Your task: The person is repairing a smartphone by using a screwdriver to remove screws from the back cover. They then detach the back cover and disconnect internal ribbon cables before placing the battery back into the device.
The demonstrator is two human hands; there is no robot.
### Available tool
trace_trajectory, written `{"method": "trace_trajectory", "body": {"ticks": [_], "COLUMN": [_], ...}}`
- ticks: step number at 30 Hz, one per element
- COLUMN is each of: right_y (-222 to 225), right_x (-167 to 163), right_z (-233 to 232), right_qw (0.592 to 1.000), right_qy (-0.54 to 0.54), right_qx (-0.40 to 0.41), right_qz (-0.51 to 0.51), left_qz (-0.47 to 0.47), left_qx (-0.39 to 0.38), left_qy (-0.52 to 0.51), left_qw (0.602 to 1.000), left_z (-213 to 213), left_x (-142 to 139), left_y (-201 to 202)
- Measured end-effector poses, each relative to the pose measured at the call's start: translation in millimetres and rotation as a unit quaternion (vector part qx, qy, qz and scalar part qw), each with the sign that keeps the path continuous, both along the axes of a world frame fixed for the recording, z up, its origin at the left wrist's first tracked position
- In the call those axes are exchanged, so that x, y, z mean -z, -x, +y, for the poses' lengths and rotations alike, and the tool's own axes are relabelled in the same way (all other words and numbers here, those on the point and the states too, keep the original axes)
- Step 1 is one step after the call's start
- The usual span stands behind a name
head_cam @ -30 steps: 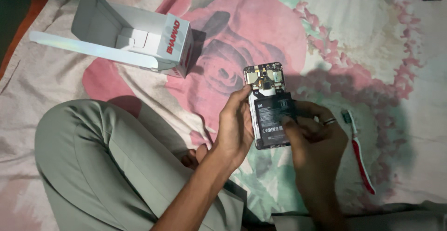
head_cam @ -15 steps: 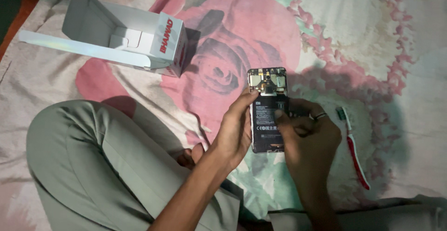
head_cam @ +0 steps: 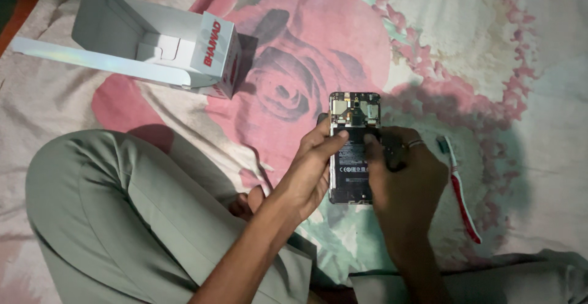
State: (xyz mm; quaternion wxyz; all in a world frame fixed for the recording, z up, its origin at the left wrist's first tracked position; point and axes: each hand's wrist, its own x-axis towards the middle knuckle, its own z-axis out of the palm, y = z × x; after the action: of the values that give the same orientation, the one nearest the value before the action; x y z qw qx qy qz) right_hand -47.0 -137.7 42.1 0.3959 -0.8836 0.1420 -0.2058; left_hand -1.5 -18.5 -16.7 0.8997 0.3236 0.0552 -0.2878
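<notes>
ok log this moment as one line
left hand holds opened phone | right hand on it | toothbrush beside | box behind

left hand (head_cam: 309,172) fingers curled, thumb extended rightward, right hand (head_cam: 404,178) knuckles up, index tip pressed down, ring on one finger, forearms converging, legs crossed

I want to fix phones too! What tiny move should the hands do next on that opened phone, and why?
Probably press and lift gently at the battery's top edge. The left hand steadies the opened phone with its back cover off, and both thumbs already meet on the black battery just below the exposed circuit board. That is only a guess.
</notes>
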Motion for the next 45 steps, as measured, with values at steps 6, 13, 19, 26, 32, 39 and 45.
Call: {"method": "trace_trajectory", "body": {"ticks": [6,13,19,26,32,39,45], "right_y": [-4,-3,-3,-7,-6,-2,2], "right_x": [-3,-3,-7,-20,-13,0,16], "right_z": [1,1,-11,-39,-40,-41,-40], "right_qw": [0.995,0.993,0.994,0.96,0.95,0.956,0.958], "right_qy": [0.028,0.095,0.029,0.014,0.007,-0.04,0.038], "right_qx": [0.034,0.028,-0.026,-0.211,-0.193,-0.233,-0.276], "right_qz": [0.085,0.068,0.099,0.183,0.247,0.173,0.069], "left_qz": [0.002,-0.005,-0.022,-0.012,-0.019,-0.035,-0.05], "left_qx": [-0.005,0.004,-0.002,-0.021,-0.009,-0.019,-0.011], "left_qy": [-0.017,-0.025,-0.019,-0.038,-0.033,-0.055,-0.058], "left_qw": [1.0,1.0,1.0,0.999,0.999,0.998,0.997], "left_z": [0,1,1,3,5,6,7], "left_x": [2,3,6,-1,-1,6,8], "left_y": [0,1,2,-4,-4,-3,-5]}}
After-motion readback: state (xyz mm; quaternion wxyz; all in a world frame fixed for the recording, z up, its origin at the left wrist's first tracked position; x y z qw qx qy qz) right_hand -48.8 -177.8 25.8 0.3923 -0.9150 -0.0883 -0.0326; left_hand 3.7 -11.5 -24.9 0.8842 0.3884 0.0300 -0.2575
